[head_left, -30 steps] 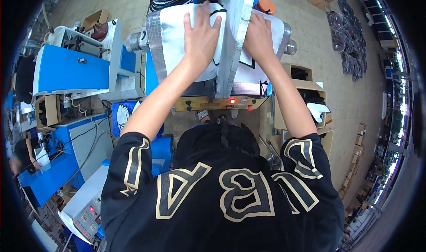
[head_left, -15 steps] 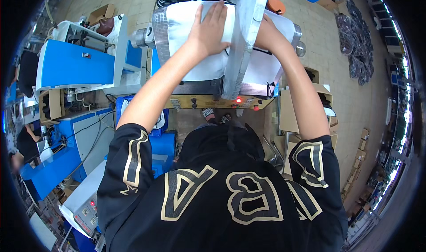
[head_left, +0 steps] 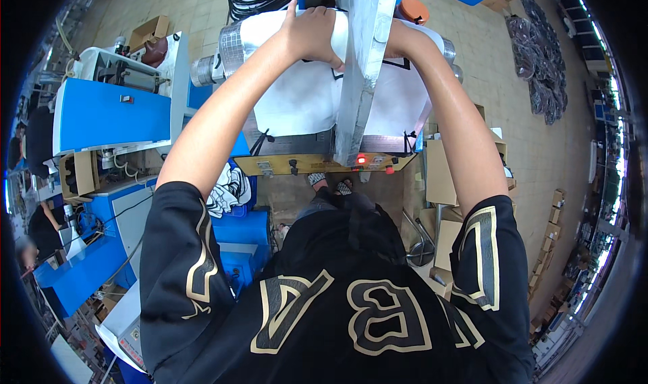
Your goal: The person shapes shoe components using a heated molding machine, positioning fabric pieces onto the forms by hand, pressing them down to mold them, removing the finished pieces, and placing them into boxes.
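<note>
White cloth pieces (head_left: 297,104) with black edging and ties lie over a rounded metal bed. A tall, silvery, film-wrapped panel (head_left: 361,80) stands between the left and right pieces. My left hand (head_left: 312,34) rests on the left cloth near its far side, thumb apart and one outer finger sticking up. Its other fingers bend over the far edge, so their tips are hidden. To the right of the panel, my right hand (head_left: 403,39) reaches over the right cloth (head_left: 398,97). Its fingers are hidden by the panel and the bend of the wrist.
Below the cloth runs a yellowish control strip (head_left: 317,164) with a lit red lamp (head_left: 362,160). A blue-and-white machine (head_left: 111,117) stands left. An orange round lid (head_left: 414,10) is behind the panel. Cardboard boxes (head_left: 442,171) stand right, and dark bagged bundles (head_left: 540,66) lie farther right.
My left hand has gone from lying flat to bending its fingers over the far edge. More of the left cloth's black edging and ties shows. The right wrist is more bent.
</note>
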`<action>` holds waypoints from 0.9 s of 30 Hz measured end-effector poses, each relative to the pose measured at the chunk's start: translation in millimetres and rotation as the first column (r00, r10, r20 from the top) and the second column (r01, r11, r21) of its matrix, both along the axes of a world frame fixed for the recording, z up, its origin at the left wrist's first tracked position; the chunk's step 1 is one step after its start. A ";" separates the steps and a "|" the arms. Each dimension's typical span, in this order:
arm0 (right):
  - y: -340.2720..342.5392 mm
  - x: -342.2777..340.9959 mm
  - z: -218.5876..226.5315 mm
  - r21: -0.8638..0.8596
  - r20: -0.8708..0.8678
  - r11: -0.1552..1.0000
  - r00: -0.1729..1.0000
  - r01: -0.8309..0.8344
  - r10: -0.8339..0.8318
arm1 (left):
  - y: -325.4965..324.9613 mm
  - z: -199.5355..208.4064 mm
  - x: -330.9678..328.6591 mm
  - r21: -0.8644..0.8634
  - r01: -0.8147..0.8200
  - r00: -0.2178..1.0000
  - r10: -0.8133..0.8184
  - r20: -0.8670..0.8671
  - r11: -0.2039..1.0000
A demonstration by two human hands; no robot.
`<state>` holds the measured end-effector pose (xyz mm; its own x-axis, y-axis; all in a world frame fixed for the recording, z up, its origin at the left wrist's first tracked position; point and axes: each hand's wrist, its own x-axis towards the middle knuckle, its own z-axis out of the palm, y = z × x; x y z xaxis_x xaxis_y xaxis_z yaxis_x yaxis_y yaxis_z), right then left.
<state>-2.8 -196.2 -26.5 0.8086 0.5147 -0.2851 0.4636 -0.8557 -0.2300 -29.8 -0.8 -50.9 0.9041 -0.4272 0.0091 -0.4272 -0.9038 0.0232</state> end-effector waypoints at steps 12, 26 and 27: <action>20.9 -1.2 67.6 -0.175 -0.260 0.984 0.965 -0.016 -0.030 | 13.1 -10.2 50.3 -0.231 0.149 0.849 -0.244 -0.469 0.961; 8.7 22.9 33.3 -0.099 -0.363 0.994 0.928 0.054 -0.087 | 9.9 -7.7 55.0 -0.204 0.165 0.843 -0.246 -0.479 0.965; 5.8 26.0 28.5 -0.076 -0.369 0.996 0.927 0.038 -0.064 | 8.7 -8.8 55.7 -0.203 0.172 0.842 -0.251 -0.478 0.964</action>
<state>23.2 -190.4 2.0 0.6631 0.4453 -0.6017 0.3117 -0.8951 -0.3188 25.9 7.9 -59.7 0.6920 -0.6378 -0.3382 -0.5032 -0.7621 0.4075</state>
